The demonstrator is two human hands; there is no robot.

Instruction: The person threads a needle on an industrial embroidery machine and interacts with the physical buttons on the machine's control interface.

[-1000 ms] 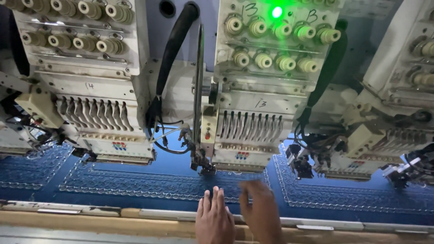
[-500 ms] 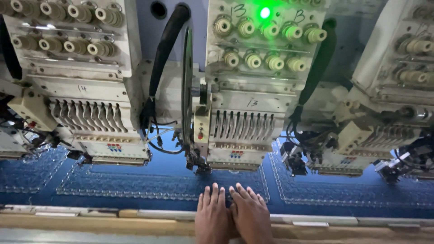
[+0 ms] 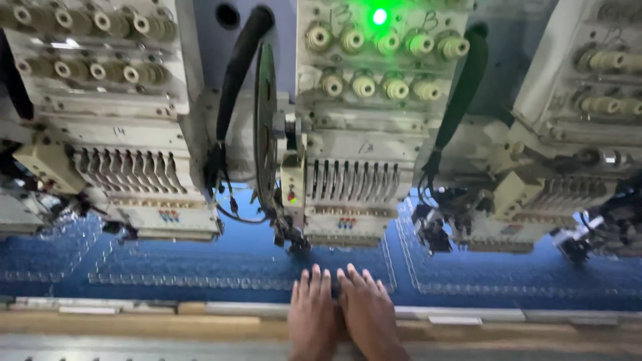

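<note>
Both my hands lie flat, side by side, on the blue fabric (image 3: 221, 267) stretched under a row of embroidery machine heads. My left hand (image 3: 311, 314) and my right hand (image 3: 367, 313) touch each other, fingers spread and pointing at the middle head (image 3: 354, 167). The fingertips rest just below that head's needle area (image 3: 297, 242). Neither hand holds anything. Pale stitched patterns run across the fabric in rectangles. A green light (image 3: 380, 16) glows at the top of the middle head.
Another machine head (image 3: 127, 160) stands at the left and a third (image 3: 555, 180) at the right. Black hoses (image 3: 234, 87) hang between them. A wooden and metal frame rail (image 3: 167, 314) runs along the fabric's near edge.
My right hand has drawn in beside the left, and both have slid up the fabric toward the needles. The camera has moved closer to the middle head.
</note>
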